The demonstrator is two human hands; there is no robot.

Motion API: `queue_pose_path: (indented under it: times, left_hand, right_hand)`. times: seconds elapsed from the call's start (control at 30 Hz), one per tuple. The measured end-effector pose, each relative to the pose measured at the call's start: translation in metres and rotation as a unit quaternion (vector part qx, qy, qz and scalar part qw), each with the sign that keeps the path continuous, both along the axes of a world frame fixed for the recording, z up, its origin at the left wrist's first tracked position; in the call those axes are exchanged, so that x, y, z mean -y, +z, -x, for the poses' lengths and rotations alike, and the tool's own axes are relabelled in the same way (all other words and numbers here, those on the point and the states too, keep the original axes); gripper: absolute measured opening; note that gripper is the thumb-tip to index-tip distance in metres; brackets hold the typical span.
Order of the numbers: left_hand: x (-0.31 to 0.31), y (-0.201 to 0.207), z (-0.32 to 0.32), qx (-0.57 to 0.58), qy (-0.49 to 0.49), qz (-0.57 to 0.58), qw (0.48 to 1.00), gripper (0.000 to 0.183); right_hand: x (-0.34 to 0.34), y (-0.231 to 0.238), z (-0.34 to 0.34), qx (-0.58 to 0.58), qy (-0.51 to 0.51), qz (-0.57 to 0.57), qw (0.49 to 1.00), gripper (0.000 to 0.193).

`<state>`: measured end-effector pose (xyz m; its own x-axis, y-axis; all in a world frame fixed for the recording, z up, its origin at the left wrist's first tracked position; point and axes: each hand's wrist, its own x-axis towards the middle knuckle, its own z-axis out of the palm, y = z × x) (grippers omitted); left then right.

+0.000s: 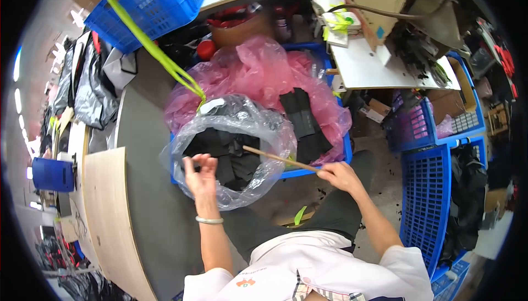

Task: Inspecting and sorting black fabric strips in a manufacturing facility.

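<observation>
My right hand [339, 175] is closed round the near end of a thin wooden stick [280, 159]. The stick's far end reaches over the mouth of a clear plastic bag [276, 136]. Inside the bag lie black fabric pieces [242, 166]. At the bag's left rim my left hand [201, 172] is raised with its fingers apart and holds nothing. A yellow-green strap [159, 53] runs from a blue crate down to the bag's far rim. Behind the bag, pink plastic sheeting [247, 62] fills a blue bin [347, 147], with a stack of black fabric strips [302, 122] on it.
A blue crate [151, 4] stands at the upper left. On the right are a white table [385, 73] and blue crates [423, 202], one holding black material [465, 202]. A grey surface [151, 191] and a wooden board [107, 207] lie to the left.
</observation>
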<state>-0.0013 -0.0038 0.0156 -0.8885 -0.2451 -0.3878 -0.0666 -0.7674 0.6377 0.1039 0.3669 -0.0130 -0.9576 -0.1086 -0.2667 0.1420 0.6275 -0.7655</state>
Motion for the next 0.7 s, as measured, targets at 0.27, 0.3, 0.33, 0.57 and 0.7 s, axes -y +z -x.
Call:
queue_pose_path:
  times: [0.27, 0.3, 0.33, 0.57, 0.7]
  left_hand:
    - [-0.090, 0.030, -0.075, 0.025, -0.251, -0.168, 0.953, 0.045]
    - [-0.093, 0.036, -0.079, 0.012, -0.266, -0.206, 0.942, 0.046]
    - [-0.092, 0.043, -0.082, 0.014, -0.276, -0.206, 0.939, 0.052]
    - [-0.101, 0.050, -0.103, -0.084, -0.420, -0.352, 0.832, 0.062]
    - [-0.095, 0.049, -0.103, -0.025, -0.452, -0.104, 0.885, 0.074]
  right_hand:
    - [0.118, -0.047, 0.138, -0.287, -0.014, -0.038, 0.957, 0.027]
    - [0.124, -0.041, 0.141, -0.349, -0.027, 0.030, 0.936, 0.030]
    - [0.132, -0.025, 0.136, -0.345, -0.019, 0.032, 0.938, 0.030]
    - [0.125, 0.063, 0.074, 0.143, 0.053, 0.591, 0.792, 0.022]
    - [0.111, 0.078, 0.065, 0.087, -0.019, 0.498, 0.863, 0.017]
